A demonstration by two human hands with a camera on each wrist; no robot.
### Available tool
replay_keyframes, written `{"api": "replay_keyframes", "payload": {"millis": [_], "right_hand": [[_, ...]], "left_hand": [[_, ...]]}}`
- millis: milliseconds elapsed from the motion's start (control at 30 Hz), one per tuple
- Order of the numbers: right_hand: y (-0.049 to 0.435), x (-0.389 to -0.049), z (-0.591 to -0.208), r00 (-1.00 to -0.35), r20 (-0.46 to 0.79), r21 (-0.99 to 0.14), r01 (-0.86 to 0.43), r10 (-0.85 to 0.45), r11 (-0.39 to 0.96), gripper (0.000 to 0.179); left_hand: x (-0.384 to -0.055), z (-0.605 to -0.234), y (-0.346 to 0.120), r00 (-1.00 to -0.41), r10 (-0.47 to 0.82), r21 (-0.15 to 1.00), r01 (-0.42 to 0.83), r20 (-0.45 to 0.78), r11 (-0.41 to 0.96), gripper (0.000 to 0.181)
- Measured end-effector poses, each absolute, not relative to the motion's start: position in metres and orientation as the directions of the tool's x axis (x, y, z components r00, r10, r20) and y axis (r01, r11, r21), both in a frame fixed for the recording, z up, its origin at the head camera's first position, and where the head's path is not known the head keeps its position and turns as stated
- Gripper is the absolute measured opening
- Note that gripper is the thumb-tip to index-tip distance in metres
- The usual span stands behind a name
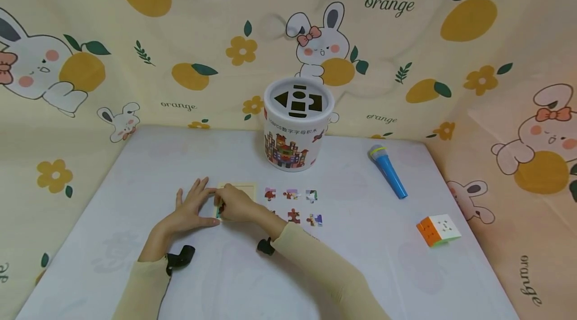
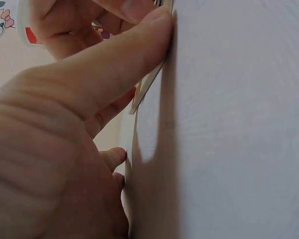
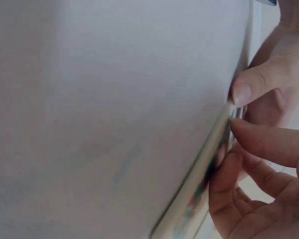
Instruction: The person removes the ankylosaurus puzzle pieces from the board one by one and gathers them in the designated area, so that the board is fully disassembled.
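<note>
A small cream puzzle tray lies flat on the table, its near left part covered by both hands. My left hand rests at the tray's left side, fingers spread and fairly straight, with the thumb against the tray's near edge. Over the tray's left part, my right hand has curled fingers. Its thumb and forefinger pinch at a colourful puzzle piece inside the rim; the piece is mostly hidden. Right of the tray lie several loose jigsaw pieces in rows, some partly behind the right arm.
A white lidded bucket with shaped holes in its lid stands at the back. To the right lie a blue toy microphone and a puzzle cube. A printed cloth hangs behind the table.
</note>
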State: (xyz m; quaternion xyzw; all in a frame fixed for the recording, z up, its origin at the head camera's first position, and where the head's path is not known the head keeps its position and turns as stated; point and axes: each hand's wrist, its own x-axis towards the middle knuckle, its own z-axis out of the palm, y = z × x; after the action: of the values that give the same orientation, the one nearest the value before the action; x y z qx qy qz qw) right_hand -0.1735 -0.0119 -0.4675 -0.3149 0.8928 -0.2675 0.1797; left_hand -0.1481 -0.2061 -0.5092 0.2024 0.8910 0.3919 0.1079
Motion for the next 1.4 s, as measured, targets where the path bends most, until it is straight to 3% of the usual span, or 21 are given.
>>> {"api": "replay_keyframes", "payload": {"millis": [533,1000,1400], "right_hand": [[-0.004,-0.179,-0.479,-0.711,-0.118,-0.701,-0.435,-0.694,0.565,0.027],[-0.001,-0.186,-0.485,-0.739,-0.121,-0.842,-0.277,-0.663,0.462,0.010],[0.020,-0.192,-0.454,-0.787,-0.076,-0.879,-0.237,-0.613,0.413,0.013]], "left_hand": [[-0.147,-0.508,-0.206,-0.901,0.433,0.738,0.270,-0.033,0.619,0.077],[-0.148,-0.506,-0.206,-0.899,0.435,0.736,0.268,-0.040,0.621,0.074],[-0.148,-0.505,-0.204,-0.906,0.419,0.718,0.256,-0.054,0.647,0.076]]}}
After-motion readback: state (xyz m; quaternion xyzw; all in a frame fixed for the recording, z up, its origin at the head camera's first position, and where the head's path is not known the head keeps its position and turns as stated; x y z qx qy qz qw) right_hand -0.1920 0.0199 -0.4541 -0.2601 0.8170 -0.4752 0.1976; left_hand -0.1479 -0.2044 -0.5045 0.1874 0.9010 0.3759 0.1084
